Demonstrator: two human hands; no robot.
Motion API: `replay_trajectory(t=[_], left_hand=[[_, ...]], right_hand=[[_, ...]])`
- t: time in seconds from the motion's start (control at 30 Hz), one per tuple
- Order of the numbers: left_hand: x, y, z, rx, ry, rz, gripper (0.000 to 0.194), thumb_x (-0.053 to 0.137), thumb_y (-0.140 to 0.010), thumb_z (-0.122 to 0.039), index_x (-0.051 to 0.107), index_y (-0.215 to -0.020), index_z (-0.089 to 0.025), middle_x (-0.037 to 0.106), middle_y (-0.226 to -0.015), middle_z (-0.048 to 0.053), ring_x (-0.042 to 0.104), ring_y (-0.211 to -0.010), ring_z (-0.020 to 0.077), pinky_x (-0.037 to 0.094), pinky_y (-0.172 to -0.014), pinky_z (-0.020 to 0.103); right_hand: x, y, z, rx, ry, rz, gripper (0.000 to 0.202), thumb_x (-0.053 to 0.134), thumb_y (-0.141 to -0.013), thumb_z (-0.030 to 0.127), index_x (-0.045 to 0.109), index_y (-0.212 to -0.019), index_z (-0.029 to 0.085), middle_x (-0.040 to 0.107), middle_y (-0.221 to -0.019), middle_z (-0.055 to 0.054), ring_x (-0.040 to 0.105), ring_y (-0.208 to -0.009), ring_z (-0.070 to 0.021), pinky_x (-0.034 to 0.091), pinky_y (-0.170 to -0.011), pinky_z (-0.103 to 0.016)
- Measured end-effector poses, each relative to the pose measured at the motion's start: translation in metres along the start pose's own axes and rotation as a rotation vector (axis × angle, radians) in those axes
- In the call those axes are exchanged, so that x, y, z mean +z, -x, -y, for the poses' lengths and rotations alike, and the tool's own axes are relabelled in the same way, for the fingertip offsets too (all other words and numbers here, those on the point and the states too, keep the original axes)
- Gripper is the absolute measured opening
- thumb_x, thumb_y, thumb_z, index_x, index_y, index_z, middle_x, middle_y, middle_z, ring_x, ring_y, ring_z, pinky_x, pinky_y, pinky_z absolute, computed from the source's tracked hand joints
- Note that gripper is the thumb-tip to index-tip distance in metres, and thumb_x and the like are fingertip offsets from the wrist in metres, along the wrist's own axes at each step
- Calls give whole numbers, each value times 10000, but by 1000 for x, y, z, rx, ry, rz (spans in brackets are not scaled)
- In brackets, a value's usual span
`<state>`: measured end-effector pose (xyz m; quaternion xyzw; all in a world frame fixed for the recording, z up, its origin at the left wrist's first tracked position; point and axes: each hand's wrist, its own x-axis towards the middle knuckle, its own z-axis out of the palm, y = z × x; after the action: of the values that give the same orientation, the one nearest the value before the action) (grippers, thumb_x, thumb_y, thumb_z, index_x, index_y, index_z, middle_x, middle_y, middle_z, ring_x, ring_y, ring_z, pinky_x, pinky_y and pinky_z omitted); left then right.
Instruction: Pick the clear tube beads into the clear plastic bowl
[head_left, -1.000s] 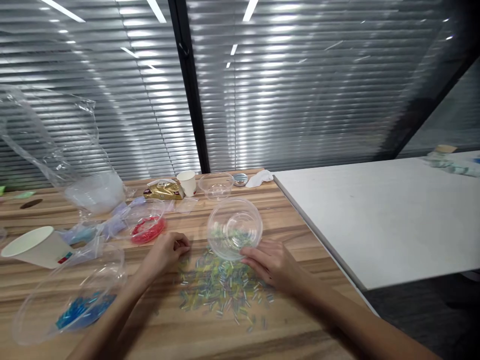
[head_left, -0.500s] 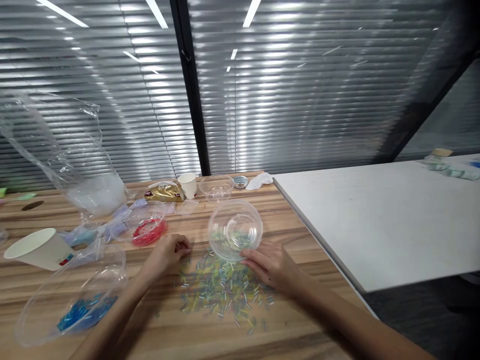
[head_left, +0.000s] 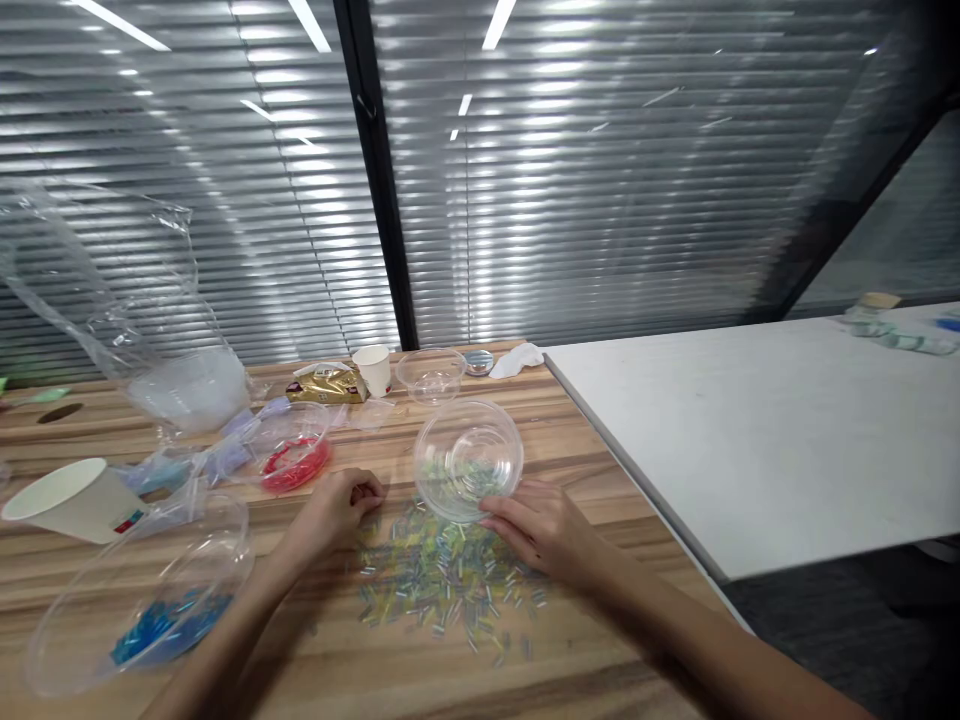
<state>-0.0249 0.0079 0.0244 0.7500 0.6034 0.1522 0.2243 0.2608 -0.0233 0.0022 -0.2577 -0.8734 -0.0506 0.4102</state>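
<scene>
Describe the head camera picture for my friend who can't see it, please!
A person's right hand holds a tilted clear bowl at the far edge of small yellow, green and clear pieces scattered on a wooden table. The left hand is beside them. Farther left are blue pieces, a red bundle and a white paper cup.

Hands (head_left: 553, 528) bare, L & R; forearms (head_left: 660, 615) also bare, slim, tapering twd wrists (head_left: 601, 568).
</scene>
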Motion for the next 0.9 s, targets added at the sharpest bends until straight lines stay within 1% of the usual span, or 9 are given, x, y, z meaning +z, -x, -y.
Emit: replay_trajectory(t=[0.17,0.3,0.9], left_hand=[[2,0,2,3,6,-14,161,504,-694,-277,629,-696,-176,674,-729,52,600,-699,200,438,-655,273],[4,-1,4,14,4,-9,165,492,-702,-269,624,-709,-171,672,-737,57,596,-695,200,432,-653,281],[4,-1,5,28,11,1,166,492,-711,-280,617,-730,-172,661,-752,54,585,-701,201,426,-655,284]], right_hand=[[0,0,1,-8,-16,0,176,456,-938,229,607,-907,142,649,-685,-47,597,-610,-150,449,-569,-261],[-2,-1,2,-19,-26,24,166,463,-936,225,602,-918,135,654,-686,-41,601,-609,-154,449,-576,-268],[-2,0,2,16,-25,72,197,455,-943,244,623,-918,144,653,-673,-33,603,-605,-149,432,-577,-259]])
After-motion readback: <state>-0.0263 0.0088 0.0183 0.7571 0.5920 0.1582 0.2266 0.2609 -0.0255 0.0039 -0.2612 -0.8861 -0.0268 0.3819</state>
